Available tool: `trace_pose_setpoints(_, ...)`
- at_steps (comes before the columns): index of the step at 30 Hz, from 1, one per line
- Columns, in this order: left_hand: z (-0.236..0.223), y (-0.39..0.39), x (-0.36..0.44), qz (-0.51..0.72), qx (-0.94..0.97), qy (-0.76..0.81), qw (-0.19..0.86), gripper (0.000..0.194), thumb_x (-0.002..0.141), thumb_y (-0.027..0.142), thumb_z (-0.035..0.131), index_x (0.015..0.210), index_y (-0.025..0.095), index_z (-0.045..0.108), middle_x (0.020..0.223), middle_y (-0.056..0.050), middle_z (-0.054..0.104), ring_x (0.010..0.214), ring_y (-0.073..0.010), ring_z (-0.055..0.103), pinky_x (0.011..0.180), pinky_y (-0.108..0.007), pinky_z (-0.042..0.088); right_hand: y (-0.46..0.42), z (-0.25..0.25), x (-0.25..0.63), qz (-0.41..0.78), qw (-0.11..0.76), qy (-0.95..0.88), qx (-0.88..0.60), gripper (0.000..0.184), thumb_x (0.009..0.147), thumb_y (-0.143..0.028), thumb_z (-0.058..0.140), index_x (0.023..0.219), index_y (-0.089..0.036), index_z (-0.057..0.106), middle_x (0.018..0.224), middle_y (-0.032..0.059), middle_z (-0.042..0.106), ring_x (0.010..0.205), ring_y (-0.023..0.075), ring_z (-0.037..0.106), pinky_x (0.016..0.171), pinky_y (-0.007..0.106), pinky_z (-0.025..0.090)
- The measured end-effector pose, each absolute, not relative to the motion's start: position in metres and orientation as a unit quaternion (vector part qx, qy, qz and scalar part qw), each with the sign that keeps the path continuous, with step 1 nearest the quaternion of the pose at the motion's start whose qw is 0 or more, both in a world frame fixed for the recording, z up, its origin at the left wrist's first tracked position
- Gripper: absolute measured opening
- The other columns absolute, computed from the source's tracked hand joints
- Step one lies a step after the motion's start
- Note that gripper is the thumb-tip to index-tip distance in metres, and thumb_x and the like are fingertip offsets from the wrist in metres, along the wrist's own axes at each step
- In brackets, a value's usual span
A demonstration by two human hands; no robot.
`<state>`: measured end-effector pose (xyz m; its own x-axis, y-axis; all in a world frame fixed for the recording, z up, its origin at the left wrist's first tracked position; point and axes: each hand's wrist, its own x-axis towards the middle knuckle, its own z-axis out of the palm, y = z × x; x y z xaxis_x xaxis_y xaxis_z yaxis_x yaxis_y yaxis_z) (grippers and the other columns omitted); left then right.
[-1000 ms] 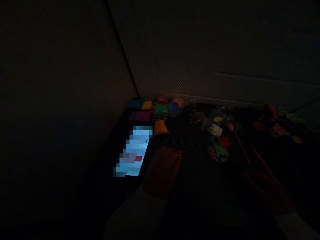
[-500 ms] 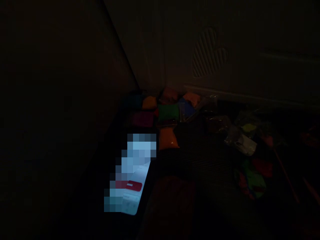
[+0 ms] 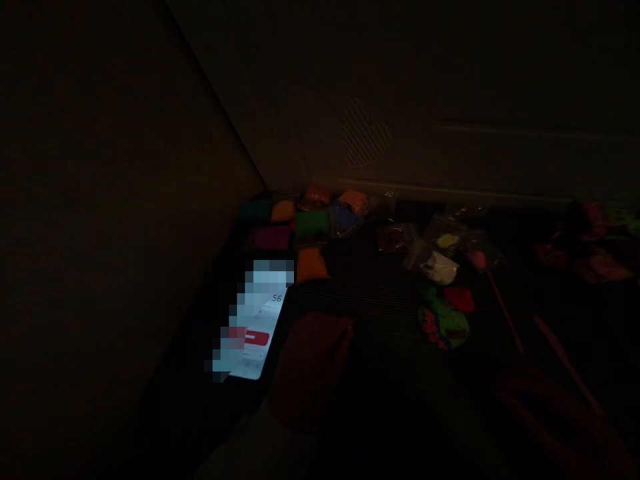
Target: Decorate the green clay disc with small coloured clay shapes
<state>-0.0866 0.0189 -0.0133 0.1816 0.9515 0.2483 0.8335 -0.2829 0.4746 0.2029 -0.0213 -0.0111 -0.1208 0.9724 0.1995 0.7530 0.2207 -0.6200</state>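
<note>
The scene is very dark. My left hand [image 3: 313, 367], with a pale sleeve [image 3: 263, 437] behind it, is low in the middle, just right of a lit phone [image 3: 257, 360]. Its fingers are too dark to make out. At the lower right my right hand [image 3: 565, 420] shows only as a faint reddish shape near a thin tool [image 3: 567, 360]; its fingers cannot be told. Between and beyond the hands lies a green, red and blue clay-like piece [image 3: 450, 327], with a red lump [image 3: 459, 299] touching it. A thin pink stick [image 3: 505, 310] rests to its right.
Colourful soft packets, among them a green one [image 3: 313, 225], an orange one [image 3: 311, 265] and a purple one [image 3: 273, 237], cluster in the back left corner. Clear bags [image 3: 440, 265] lie at mid-back. Mixed-colour pieces [image 3: 603, 263] sit far right. A wall with a ridged heart [image 3: 365, 133] stands behind.
The view has shifted, so the phone and packets appear smaller and further left. My right hand now shows faintly at the lower right, and more of my left hand and sleeve is visible.
</note>
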Motion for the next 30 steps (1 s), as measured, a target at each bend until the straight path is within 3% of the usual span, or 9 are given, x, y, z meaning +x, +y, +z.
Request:
trace_pose_setpoints(5, 0.000, 0.022, -0.074, 0.235, 0.778, 0.576, 0.092, 0.016, 0.078, 0.022, 0.048, 0.091, 0.019, 0.057, 0.085, -0.001, 0.061, 0.082, -0.0135, 0.054, 0.074, -0.031, 0.045, -0.016, -0.014, 0.195, 0.157, 0.283, -0.786, -0.526, 0.013, 0.077, -0.029, 0.051, 0.087, -0.024, 0.058, 0.080, -0.0012, 0.064, 0.070, 0.0103, 0.062, 0.061, 0.018, 0.051)
trace_pose_setpoints(9, 0.019, 0.031, -0.056, 0.230, 0.796, 0.557, 0.059, 0.020, 0.078, 0.025, 0.048, 0.096, 0.019, 0.056, 0.087, -0.001, 0.062, 0.084, -0.0134, 0.054, 0.075, -0.029, 0.044, -0.017, -0.024, 0.191, 0.171, 0.285, -0.799, -0.501, 0.014, 0.077, -0.023, 0.052, 0.090, -0.022, 0.057, 0.084, 0.0007, 0.064, 0.079, 0.0114, 0.059, 0.069, 0.024, 0.048)
trace_pose_setpoints(13, 0.025, 0.045, -0.047, 0.226, 0.791, 0.567, 0.043, 0.025, 0.078, 0.030, 0.046, 0.098, 0.020, 0.056, 0.090, -0.002, 0.062, 0.084, -0.0144, 0.055, 0.075, -0.028, 0.044, -0.017, -0.028, 0.184, 0.157, 0.284, -0.804, -0.498, 0.011, 0.077, -0.024, 0.052, 0.086, -0.021, 0.058, 0.080, 0.0004, 0.064, 0.075, 0.0113, 0.057, 0.071, 0.028, 0.041)
trace_pose_setpoints(18, 0.002, 0.066, -0.054, 0.150, 0.783, 0.598, 0.079, 0.027, 0.077, 0.037, 0.045, 0.091, 0.020, 0.060, 0.090, -0.005, 0.063, 0.083, -0.0201, 0.057, 0.074, -0.034, 0.045, -0.014, -0.029, 0.179, 0.155, 0.267, -0.810, -0.499, 0.016, 0.079, -0.032, 0.049, 0.085, -0.021, 0.059, 0.078, 0.0004, 0.063, 0.076, 0.0117, 0.055, 0.069, 0.028, 0.035)
trace_pose_setpoints(30, -0.011, 0.069, -0.055, 0.173, 0.814, 0.551, 0.058, 0.024, 0.077, 0.032, 0.047, 0.086, 0.018, 0.063, 0.086, -0.005, 0.063, 0.085, -0.0189, 0.054, 0.077, -0.036, 0.043, -0.016, -0.023, 0.180, 0.111, 0.241, -0.825, -0.498, 0.015, 0.079, -0.025, 0.050, 0.086, -0.017, 0.060, 0.074, 0.0020, 0.063, 0.069, 0.0122, 0.054, 0.065, 0.028, 0.037)
